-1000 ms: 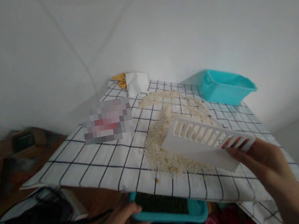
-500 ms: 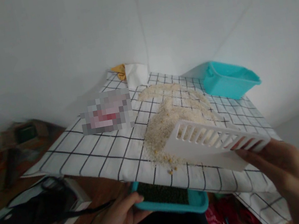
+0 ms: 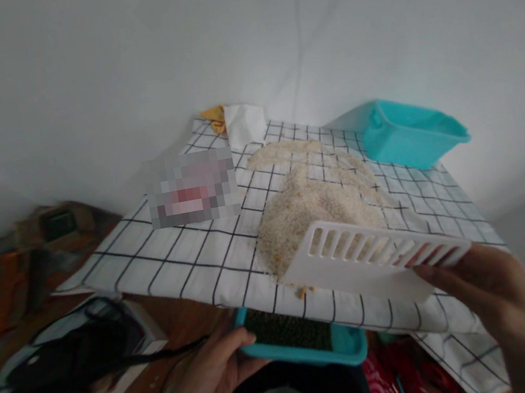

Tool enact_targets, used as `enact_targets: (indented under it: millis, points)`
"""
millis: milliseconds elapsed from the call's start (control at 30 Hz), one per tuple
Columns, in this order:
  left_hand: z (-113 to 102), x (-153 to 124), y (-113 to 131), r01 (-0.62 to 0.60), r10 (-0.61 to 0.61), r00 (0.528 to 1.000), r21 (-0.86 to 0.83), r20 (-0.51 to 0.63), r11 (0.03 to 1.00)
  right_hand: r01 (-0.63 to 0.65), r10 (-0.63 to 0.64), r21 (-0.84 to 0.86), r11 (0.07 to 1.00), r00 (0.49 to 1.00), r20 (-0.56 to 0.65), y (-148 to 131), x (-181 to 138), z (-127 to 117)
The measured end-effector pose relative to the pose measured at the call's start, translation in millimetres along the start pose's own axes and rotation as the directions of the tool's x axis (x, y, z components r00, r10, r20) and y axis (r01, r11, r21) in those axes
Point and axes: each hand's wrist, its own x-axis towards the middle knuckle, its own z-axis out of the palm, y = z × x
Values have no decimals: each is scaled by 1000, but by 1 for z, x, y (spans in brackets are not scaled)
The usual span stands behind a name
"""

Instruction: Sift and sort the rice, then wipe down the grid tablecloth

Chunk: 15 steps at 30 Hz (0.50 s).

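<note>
My right hand [image 3: 492, 291] grips a white slotted plastic panel [image 3: 359, 281] by its right end. The panel stands on edge on the checked cloth, against the near side of a spread heap of pale grains [image 3: 291, 218]. A few yellowish bits [image 3: 302, 292] lie near its lower left edge. Below the table's front edge, my left hand [image 3: 213, 374] is closed on the left end of a turquoise tray [image 3: 349, 344]. Dark green granules [image 3: 291, 330] fill much of that tray, and the tablecloth's edge hides its far side.
A turquoise bin [image 3: 399, 138] stands at the table's back right. A pixelated item [image 3: 193, 188] lies on the checked cloth [image 3: 151, 257] at left, with white and yellow cloths [image 3: 246, 125] behind. A black bag [image 3: 69, 366] lies low left, a red package [image 3: 406, 374] below the table.
The panel has shifted slightly toward the table's front edge and left, along with my right hand. Fewer grains show in front of it. My left hand still holds the tray.
</note>
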Motion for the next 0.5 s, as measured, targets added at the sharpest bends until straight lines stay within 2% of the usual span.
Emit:
enact_targets:
  millis: [200, 367, 500]
  points:
    - [0, -1, 1, -13, 12, 1000, 40, 23, 999, -73, 79, 107, 992, 995, -54, 9, -8, -2]
    - [-2, -4, 2, -5, 5, 1000, -10, -1, 1000, -126, 130, 150, 981, 991, -13, 13, -8, -5]
    - [5, -12, 7, 54, -51, 998, -57, 42, 997, -148, 162, 187, 971, 985, -64, 15, -3, -3]
